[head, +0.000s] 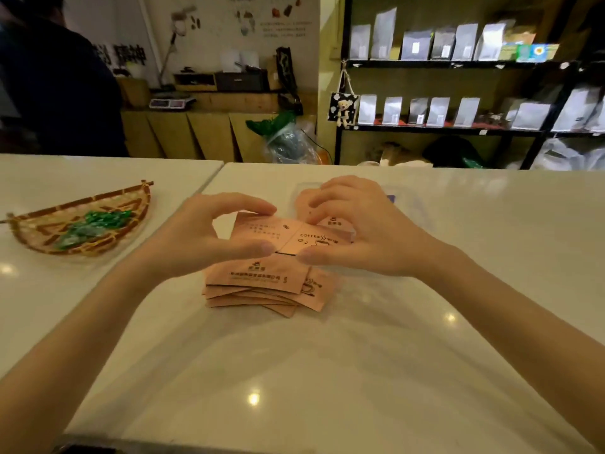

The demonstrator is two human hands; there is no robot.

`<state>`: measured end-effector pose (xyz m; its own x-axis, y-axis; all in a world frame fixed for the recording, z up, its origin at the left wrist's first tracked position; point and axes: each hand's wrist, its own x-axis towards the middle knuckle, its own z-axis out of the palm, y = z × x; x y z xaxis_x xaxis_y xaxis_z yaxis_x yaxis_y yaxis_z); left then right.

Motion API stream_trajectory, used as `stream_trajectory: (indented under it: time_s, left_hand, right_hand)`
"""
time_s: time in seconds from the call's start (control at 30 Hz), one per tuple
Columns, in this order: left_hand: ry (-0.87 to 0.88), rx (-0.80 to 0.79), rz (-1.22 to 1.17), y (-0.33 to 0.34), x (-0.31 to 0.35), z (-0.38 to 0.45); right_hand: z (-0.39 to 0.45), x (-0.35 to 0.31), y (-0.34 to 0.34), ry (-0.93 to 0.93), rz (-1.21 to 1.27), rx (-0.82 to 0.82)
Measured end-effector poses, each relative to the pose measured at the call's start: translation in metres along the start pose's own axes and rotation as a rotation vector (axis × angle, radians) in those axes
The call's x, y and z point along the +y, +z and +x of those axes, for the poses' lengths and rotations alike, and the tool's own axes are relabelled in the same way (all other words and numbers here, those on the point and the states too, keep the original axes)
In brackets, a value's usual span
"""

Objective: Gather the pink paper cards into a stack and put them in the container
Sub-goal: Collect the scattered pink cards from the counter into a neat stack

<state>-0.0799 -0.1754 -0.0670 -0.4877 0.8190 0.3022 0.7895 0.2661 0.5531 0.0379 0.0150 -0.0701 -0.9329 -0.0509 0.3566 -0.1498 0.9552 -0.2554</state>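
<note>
Several pink paper cards (pixel 262 283) printed with black text lie in a loose, fanned pile on the white counter. My left hand (pixel 196 237) pinches the left edge of a card (pixel 265 232) lifted above the pile, thumb below and fingers on top. My right hand (pixel 363 231) grips another card (pixel 311 240) with a coffee print beside it, the two cards meeting edge to edge. Behind my right hand sits a clear plastic container (pixel 412 208), mostly hidden, with a pink card partly showing inside near my fingers.
A woven bamboo basket (pixel 39 231) holding green-wrapped sweets rests on the counter at the left. A seam (pixel 209 178) splits the counter into two slabs. A person in dark clothes stands at the far left behind the counter. Shelves of bags fill the back right.
</note>
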Motion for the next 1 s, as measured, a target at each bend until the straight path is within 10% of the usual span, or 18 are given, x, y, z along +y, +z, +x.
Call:
stream_trajectory:
  time_s: [0.67, 1.0]
  left_hand:
    - [-0.125, -0.214, 0.04, 0.001, -0.06, -0.016]
    - [-0.3, -0.665, 0.118, -0.003, -0.071, 0.04]
  right_hand:
    - [0.036, 0.004, 0.05, -0.065, 0.037, -0.241]
    - [0.088, 0.016, 0.038, 0.017, -0.172, -0.757]
